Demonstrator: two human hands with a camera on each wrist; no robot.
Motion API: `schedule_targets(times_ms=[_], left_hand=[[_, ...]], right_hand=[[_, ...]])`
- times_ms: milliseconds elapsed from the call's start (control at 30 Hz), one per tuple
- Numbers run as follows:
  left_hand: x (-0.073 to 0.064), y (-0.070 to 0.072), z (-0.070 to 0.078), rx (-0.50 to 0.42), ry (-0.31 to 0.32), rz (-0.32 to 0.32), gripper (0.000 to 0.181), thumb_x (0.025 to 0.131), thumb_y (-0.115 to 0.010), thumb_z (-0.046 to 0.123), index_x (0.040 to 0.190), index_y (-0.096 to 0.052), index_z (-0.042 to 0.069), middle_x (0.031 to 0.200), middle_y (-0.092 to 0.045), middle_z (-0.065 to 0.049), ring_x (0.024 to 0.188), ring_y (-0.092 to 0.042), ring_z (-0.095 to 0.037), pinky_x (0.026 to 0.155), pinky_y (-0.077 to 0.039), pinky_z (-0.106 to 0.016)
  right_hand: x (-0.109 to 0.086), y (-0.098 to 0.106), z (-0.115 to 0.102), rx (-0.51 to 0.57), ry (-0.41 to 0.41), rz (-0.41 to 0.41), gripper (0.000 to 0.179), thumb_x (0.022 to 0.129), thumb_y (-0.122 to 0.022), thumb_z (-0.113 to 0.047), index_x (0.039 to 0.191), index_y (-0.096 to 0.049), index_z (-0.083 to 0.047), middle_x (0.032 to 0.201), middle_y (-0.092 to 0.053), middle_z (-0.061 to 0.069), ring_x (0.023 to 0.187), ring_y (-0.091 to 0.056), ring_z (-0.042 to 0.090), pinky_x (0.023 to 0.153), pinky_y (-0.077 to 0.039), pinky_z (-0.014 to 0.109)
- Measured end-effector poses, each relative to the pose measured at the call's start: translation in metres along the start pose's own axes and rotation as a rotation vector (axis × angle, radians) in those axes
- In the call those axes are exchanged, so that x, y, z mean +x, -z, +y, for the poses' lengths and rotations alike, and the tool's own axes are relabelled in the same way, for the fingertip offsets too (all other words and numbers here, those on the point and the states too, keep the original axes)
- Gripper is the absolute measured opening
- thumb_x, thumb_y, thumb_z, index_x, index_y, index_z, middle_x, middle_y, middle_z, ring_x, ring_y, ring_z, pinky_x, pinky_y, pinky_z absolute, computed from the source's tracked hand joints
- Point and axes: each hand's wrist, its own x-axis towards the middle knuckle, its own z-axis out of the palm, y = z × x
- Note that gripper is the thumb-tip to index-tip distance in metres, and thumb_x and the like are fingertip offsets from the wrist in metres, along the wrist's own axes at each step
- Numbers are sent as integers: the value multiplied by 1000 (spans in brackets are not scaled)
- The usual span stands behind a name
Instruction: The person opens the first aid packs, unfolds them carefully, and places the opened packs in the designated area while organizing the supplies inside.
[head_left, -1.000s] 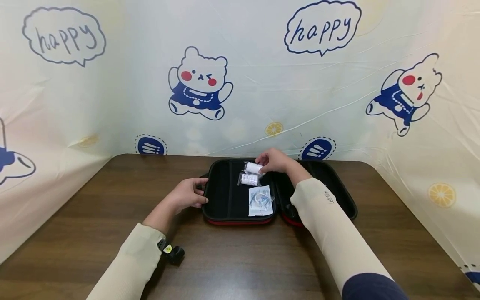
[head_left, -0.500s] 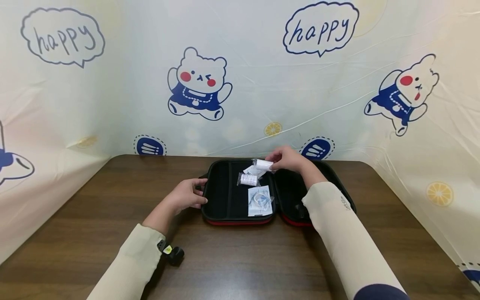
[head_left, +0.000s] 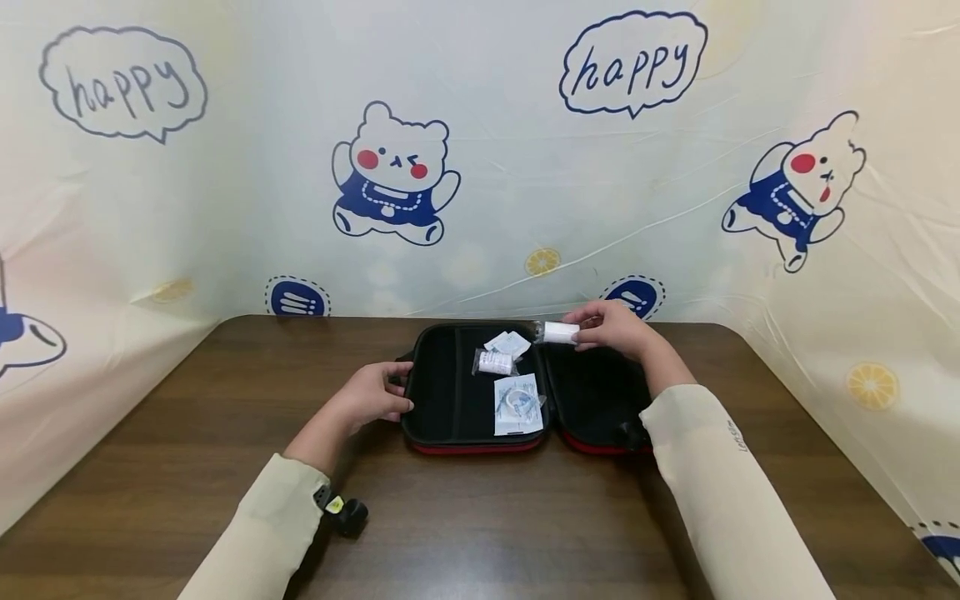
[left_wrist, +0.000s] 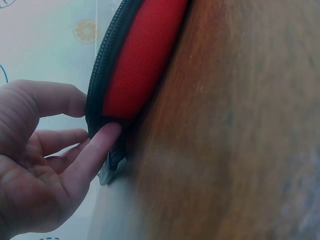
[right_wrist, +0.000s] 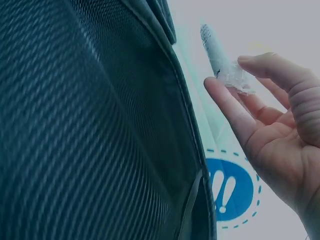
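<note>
A black zip case (head_left: 433,392) with red outer sides (left_wrist: 142,60) lies spread open on the table. My left hand (head_left: 372,392) holds its left side, thumb and fingers at the zipped rim in the left wrist view. My right hand (head_left: 615,327) pinches a white bandage roll (head_left: 559,332) in clear wrap, above the far end of the hinge. In the right wrist view that roll (right_wrist: 215,52) hangs by its crinkled wrapper between thumb and fingers. A second wrapped bandage roll (head_left: 495,362), small white packets (head_left: 508,343) and a flat white-and-blue packet (head_left: 517,404) lie in the case's left half.
The case's right half (head_left: 600,392) has a black mesh lining (right_wrist: 75,125). A brown wooden table (head_left: 480,517) lies under everything. Behind it hangs a printed cloth (head_left: 495,167) reaching the table's far edge.
My right hand has lifted the bandage roll from the left half and carried it right to the hinge, uncovering small white packets. My left hand stays at the case's side.
</note>
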Motion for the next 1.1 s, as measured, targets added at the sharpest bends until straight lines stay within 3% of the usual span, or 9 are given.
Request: schedule_targets(times_ms=[333,667,900,1100], left_hand=[[1,0,0,-16,-11,0,69,83,-70,-7,145,-40,-2,116,-51,-26,98,-56,-28,71,-59,-34],[0,0,1,-13,-7,2,69,83,-69,-7,145,-40,-3,117,-51,-27,100,-55,-29,72,-59,-34],[-1,1,1,-7,1,5,70,83,-69,-6,146,-39,-2,119,-51,-26,101,-55,-29,73,-59,-33],[-1,-1,0,-15,-12,-2,70,83,-69,-7,146,-38,-3,119,-51,-27,101,-55,-29,73,-59,-35]], right_hand=[[-23,26,20,64,19,70,41,87,-67,7,124,-53,14,124,-52,29,97,-63,28,89,-50,54],[-50,51,24,-75,-79,154,39,90,-68,-2,125,-57,10,128,-51,30,102,-58,33,90,-52,45],[-62,70,35,-140,-55,203,41,91,-68,-5,126,-57,11,128,-53,32,95,-63,28,87,-55,41],[-71,85,45,-132,-50,216,40,90,-67,0,126,-55,15,124,-55,35,90,-64,19,85,-55,43]])
